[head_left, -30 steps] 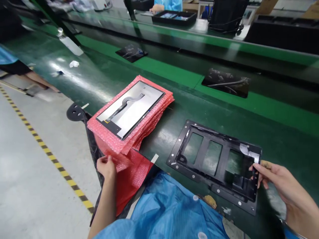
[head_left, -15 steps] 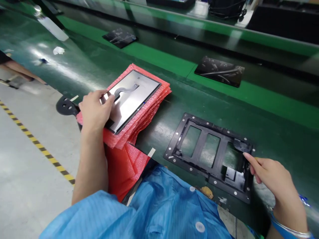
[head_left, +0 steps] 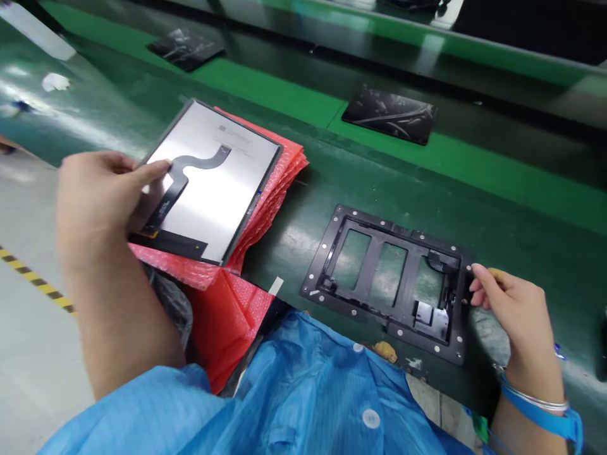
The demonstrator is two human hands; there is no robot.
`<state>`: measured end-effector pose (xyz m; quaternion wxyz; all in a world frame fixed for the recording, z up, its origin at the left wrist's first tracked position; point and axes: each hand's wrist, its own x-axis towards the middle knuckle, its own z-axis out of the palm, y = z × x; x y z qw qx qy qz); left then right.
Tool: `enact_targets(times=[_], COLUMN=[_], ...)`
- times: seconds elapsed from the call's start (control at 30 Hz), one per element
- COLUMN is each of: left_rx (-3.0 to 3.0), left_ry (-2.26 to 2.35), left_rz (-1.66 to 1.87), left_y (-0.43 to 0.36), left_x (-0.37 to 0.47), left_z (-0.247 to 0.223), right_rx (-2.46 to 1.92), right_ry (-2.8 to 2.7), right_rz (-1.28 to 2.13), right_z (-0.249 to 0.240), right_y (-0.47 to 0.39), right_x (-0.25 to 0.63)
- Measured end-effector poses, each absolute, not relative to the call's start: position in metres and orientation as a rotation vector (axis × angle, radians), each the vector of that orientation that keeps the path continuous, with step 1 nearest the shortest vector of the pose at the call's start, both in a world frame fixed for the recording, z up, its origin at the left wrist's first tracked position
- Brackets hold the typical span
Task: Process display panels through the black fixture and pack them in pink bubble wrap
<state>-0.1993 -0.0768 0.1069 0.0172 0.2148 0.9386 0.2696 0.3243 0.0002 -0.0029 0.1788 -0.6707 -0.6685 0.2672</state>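
My left hand (head_left: 107,189) grips a display panel (head_left: 222,196) by its left side, thumb on top near a grey ribbon cable (head_left: 202,161). The panel's silvery back faces up, and it is tilted above a stack of red bubble-wrap bags (head_left: 279,189). On the bench to the right lies a black rectangular frame (head_left: 365,297) with three openings and small round silver spots along its rim. My right hand (head_left: 512,303) is at the frame's right rim, thumb and curled fingers closed together; whether they pinch the rim or something small is hidden.
Two dark glossy panels (head_left: 391,115) lie on the bright green strip (head_left: 303,98) at the back. A crumpled white scrap (head_left: 55,82) sits on the green bench (head_left: 303,253) at left. Red bags (head_left: 227,328) hang over the front edge, by my blue smock (head_left: 322,385).
My left hand has raised the display panel off the red bags and tilted it. My right hand has drawn back from over the frame to its right rim. The view has shifted.
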Motion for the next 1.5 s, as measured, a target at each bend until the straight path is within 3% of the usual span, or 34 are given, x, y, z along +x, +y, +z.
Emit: enact_targets(times=[0.17,0.27,0.4,0.57,0.77,1.2,1.3,1.5], left_rx=[0.697,0.786,0.749,0.716,0.772,0.776,0.803,0.721], left_ry=[2.449,2.03,1.58,1.409,1.355,1.392,1.392,1.412], left_rz=[1.564,1.729,1.624,1.515,1.439,1.34,1.335,1.43], left_y=[-0.089,-0.088,-0.079,-0.067,-0.061,-0.058,-0.058,-0.047], left_x=[-0.178,-0.149,-0.101,-0.052,-0.03,-0.012,-0.007,-0.008], left_z=[0.128,0.123,0.097,0.069,0.064,0.06,0.061,0.06], right_rx=[-1.819,-1.693,-1.508,-1.323,-1.379,-1.683,-1.716,-1.606], right_ry=[-1.542,-1.431,-1.501,-1.794,-1.897,-2.005,-2.016,-1.524], right_rz=[0.94,0.925,0.788,0.578,0.351,0.346,0.442,1.054], right_z=[-0.004,0.002,0.019,0.038,0.037,0.025,0.027,0.027], right_y=[0.001,-0.003,-0.022,-0.039,-0.037,-0.038,-0.037,-0.045], right_x=[0.321,0.304,0.267,0.22,0.209,0.221,0.221,0.269])
